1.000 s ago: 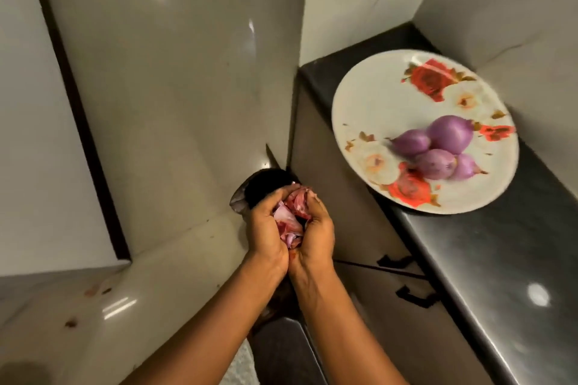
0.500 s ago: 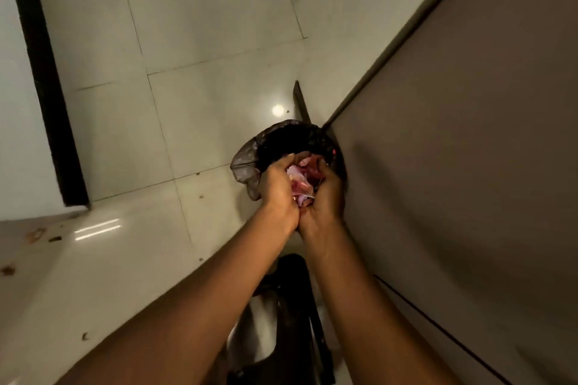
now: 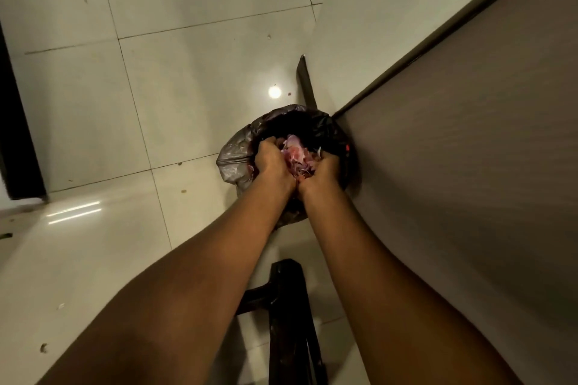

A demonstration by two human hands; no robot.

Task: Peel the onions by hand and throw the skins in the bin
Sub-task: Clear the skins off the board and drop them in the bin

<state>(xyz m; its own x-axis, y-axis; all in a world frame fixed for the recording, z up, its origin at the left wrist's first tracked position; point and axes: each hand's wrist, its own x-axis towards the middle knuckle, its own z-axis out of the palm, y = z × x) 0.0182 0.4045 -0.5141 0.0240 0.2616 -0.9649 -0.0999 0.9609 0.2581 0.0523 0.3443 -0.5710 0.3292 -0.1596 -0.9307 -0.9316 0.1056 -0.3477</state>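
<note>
Just beside the cabinet, the lined bin sits beneath cupped skins.

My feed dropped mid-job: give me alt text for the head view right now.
The left hand and right hand, pressed together, cup a bundle of pink onion skins over the open mouth of a black-bagged bin on a tiled floor, beside a brown cabinet front.

clearance at bin mouth

bin sits close against the brown cabinet front on its right: no passage that side. tiled floor left of it and beyond lies open. left hand and right hand, cupped round onion skins, cover the near mouth; far part unblocked. black frame stands under the forearms.
</note>
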